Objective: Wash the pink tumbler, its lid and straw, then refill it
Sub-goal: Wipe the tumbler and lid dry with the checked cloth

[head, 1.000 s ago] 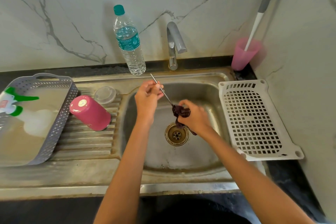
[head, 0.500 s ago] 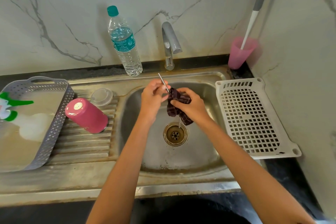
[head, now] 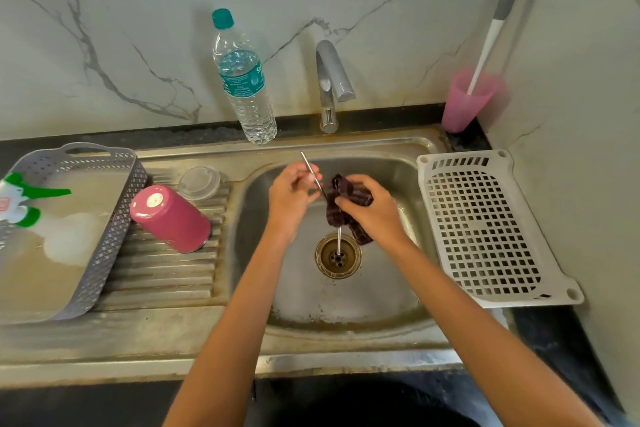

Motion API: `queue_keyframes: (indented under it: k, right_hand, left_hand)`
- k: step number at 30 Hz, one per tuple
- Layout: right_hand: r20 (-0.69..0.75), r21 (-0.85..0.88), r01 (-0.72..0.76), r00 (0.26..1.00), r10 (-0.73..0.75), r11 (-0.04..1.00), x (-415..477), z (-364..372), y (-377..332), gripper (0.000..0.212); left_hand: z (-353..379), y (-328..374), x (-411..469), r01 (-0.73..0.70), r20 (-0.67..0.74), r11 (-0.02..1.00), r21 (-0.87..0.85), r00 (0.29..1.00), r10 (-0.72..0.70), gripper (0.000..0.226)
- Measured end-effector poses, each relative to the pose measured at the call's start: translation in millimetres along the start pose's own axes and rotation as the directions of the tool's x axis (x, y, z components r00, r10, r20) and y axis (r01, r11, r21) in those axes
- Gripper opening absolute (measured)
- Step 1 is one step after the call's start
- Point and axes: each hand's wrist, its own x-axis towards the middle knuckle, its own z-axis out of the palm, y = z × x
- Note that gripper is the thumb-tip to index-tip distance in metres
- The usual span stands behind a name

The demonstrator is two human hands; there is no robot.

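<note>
Over the sink basin (head: 346,295) my left hand (head: 292,196) pinches the upper part of a thin metal straw (head: 309,166). My right hand (head: 372,210) grips a dark checked cloth (head: 341,204) wrapped round the straw's middle. The straw's lower end (head: 339,241) pokes out below the cloth, above the drain. The pink tumbler (head: 171,217) stands upside down on the ribbed drainboard at the left. Its clear lid (head: 200,182) lies just behind it.
A water bottle (head: 244,80) stands behind the sink, left of the tap (head: 332,80). A grey basket (head: 86,236) with a spray bottle (head: 20,199) is far left. A white drain tray (head: 485,229) lies right of the basin; a pink cup (head: 467,100) with a brush stands behind it.
My right hand has slid the cloth up the straw from near the drain toward my left hand. The straw's lower end now shows below the cloth.
</note>
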Motion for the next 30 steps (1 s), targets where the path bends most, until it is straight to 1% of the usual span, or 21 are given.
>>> queue_keyframes:
  k: [2, 3, 5, 7, 8, 10, 12, 13, 16, 18, 20, 21, 23, 24, 26, 27, 28, 30]
  right_hand:
    - [-0.051, 0.014, 0.087, 0.995, -0.087, 0.996, 6, 5, -19, 0.032]
    - [-0.072, -0.007, 0.126, 0.989, -0.127, 0.992, 9, 7, -24, 0.032]
    - [-0.091, -0.061, 0.173, 0.98, -0.178, 0.983, 10, 12, -25, 0.034]
    - [-0.077, -0.145, 0.177, 0.979, -0.19, 0.973, 7, 16, -15, 0.035]
    - [-0.061, -0.192, 0.159, 0.983, -0.173, 0.968, 6, 17, -7, 0.034]
    - [-0.024, -0.238, 0.07, 0.997, -0.078, 0.969, 3, 17, 7, 0.034]
    - [-0.017, -0.229, -0.018, 1.0, 0.015, 0.973, 1, 15, 14, 0.032]
    - [-0.032, -0.215, -0.028, 0.999, 0.021, 0.976, 1, 13, 15, 0.031]
    - [-0.076, -0.146, 0.053, 0.995, -0.065, 0.988, 5, 14, 2, 0.029]
    - [-0.083, -0.142, 0.109, 0.989, -0.122, 0.984, 10, 19, -7, 0.029]
    - [-0.092, -0.164, 0.114, 0.987, -0.131, 0.98, 11, 24, -10, 0.031]
    - [-0.087, -0.186, 0.098, 0.989, -0.116, 0.978, 11, 25, -7, 0.032]
    - [-0.037, -0.251, 0.026, 0.999, -0.037, 0.968, 6, 24, 3, 0.034]
    - [-0.005, -0.276, -0.026, 1.0, 0.026, 0.961, 1, 23, 12, 0.035]
    - [0.032, -0.31, -0.108, 0.992, 0.124, 0.945, -7, 22, 27, 0.037]
    - [0.029, -0.327, -0.123, 0.99, 0.141, 0.937, -9, 22, 32, 0.038]
    - [0.015, -0.332, -0.13, 0.99, 0.143, 0.934, -10, 22, 32, 0.037]
    - [-0.027, -0.298, -0.1, 0.995, 0.097, 0.949, -8, 24, 23, 0.033]
  left_hand:
    - [8, -9, -1, -0.004, 0.019, 0.998, 0.07, 1.0, 0.003, 0.019]
    - [10, -11, 0, 0.008, 0.021, 0.997, 0.074, 1.0, -0.009, 0.019]
    - [10, -12, 1, 0.025, 0.002, 0.998, 0.063, 1.0, -0.025, 0.019]
    - [6, -9, 1, 0.013, -0.022, 1.0, -0.008, 1.0, -0.013, 0.017]
    - [4, -6, 1, 0.006, -0.029, 0.998, -0.068, 1.0, -0.008, 0.016]
    - [0, -1, 1, 0.007, -0.039, 0.987, -0.159, 0.999, -0.014, 0.016]
    - [-4, -2, 3, 0.023, -0.052, 0.985, -0.169, 0.998, -0.032, 0.015]
    - [-5, -4, 3, 0.028, -0.054, 0.99, -0.14, 0.998, -0.035, 0.016]
    - [1, -13, 0, 0.03, -0.042, 0.999, -0.014, 0.999, -0.031, 0.021]
    - [8, -15, -2, 0.038, -0.052, 0.999, 0.003, 0.998, -0.038, 0.023]
    - [10, -10, -1, 0.055, -0.096, 0.997, -0.052, 0.994, -0.059, 0.022]
    - [8, -7, 1, 0.053, -0.117, 0.992, -0.11, 0.991, -0.066, 0.019]
    - [-4, 3, 5, 0.032, -0.15, 0.97, -0.241, 0.986, -0.07, 0.012]
    - [-11, 7, 8, 0.016, -0.169, 0.963, -0.268, 0.984, -0.063, 0.011]
    - [-23, 14, 14, -0.031, -0.203, 0.968, -0.25, 0.979, -0.021, 0.017]
    - [-27, 15, 16, -0.049, -0.215, 0.978, -0.205, 0.977, 0.004, 0.021]
    - [-29, 16, 17, -0.062, -0.216, 0.986, -0.156, 0.976, 0.027, 0.024]
    - [-26, 11, 17, -0.058, -0.195, 0.995, -0.08, 0.98, 0.041, 0.023]
